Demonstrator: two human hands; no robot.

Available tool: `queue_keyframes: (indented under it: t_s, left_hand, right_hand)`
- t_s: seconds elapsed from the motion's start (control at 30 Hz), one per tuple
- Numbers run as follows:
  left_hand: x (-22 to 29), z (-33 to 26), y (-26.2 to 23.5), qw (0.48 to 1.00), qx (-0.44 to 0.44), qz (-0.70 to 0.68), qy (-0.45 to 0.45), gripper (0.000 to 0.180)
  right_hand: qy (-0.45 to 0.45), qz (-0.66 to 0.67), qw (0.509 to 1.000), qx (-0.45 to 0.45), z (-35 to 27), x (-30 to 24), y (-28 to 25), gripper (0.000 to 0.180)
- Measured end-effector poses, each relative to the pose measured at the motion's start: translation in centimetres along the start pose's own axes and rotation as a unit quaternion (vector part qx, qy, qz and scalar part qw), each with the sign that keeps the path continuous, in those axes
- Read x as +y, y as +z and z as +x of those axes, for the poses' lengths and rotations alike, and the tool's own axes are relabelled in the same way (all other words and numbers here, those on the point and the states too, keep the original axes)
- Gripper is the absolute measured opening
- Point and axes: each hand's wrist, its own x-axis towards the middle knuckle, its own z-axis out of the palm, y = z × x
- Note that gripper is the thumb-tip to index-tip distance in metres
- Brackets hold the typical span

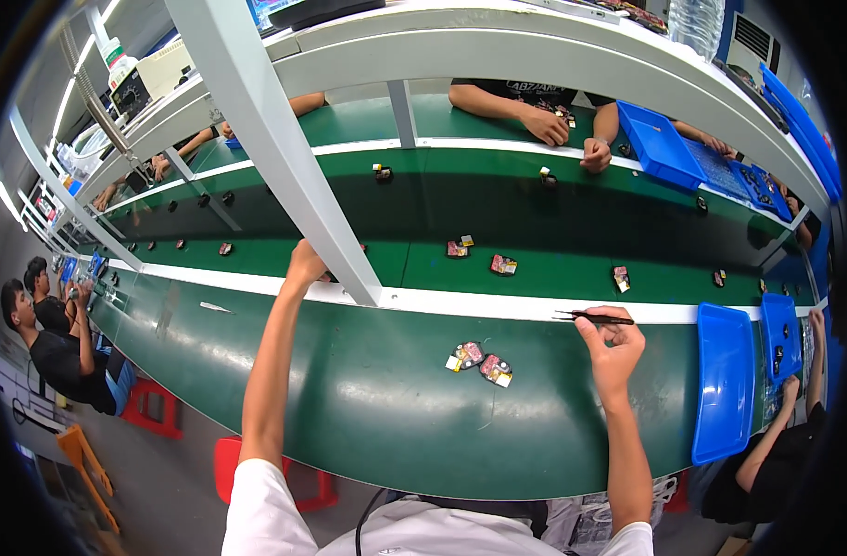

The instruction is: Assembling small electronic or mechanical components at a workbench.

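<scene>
My right hand (614, 360) is closed around black tweezers (613, 320), whose tips point left above the white rail at the belt's near edge. Reaching forward, my left hand (304, 263) is over that rail beside the slanted white post (275, 139). The post hides its fingers, and a bit of something dark shows by them. On the green worktop between my arms lie two small black-and-red parts with yellow-white labels, a left one (465, 356) and a right one (497, 371), close together.
More such parts, like this one (503, 265), are spread along the green conveyor belt (423, 222). A blue tray (724, 385) stands at my right, and white tweezers (217, 308) lie at left. Co-workers sit across the belt and at both sides. A shelf (535, 42) spans overhead.
</scene>
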Motion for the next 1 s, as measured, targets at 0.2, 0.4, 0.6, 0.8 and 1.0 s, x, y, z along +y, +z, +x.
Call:
queue_keyframes:
  t_s: [0.2, 0.4, 0.6, 0.8, 1.0]
  left_hand:
    - [-5.1, 4.3, 2.7, 0.999, -0.006, -0.044, 0.027, 0.029]
    - [-1.7, 1.5, 2.1, 0.998, 0.051, -0.028, 0.008, 0.02]
    - [-4.7, -8.3, -3.9, 0.993, 0.105, 0.037, -0.047, 0.022]
    - [4.5, -18.7, 4.1, 0.989, -0.121, -0.009, 0.081, 0.022]
    - [10.5, -20.1, 9.4, 0.932, -0.21, 0.199, 0.22, 0.031]
  right_hand:
    - [-0.006, -0.021, 1.0, -0.011, 0.1, 0.2, 0.2, 0.016]
    - [-0.011, -0.019, 1.0, 0.006, 0.1, 0.7, -0.9, 0.015]
    - [-0.017, -0.019, 1.0, 0.0, 0.4, 0.8, -0.6, 0.014]
    - [-0.003, -0.005, 1.0, -0.02, 0.5, 0.8, -0.6, 0.014]
    - [-0.009, -0.011, 1.0, -0.012, 0.0, 0.3, -0.3, 0.016]
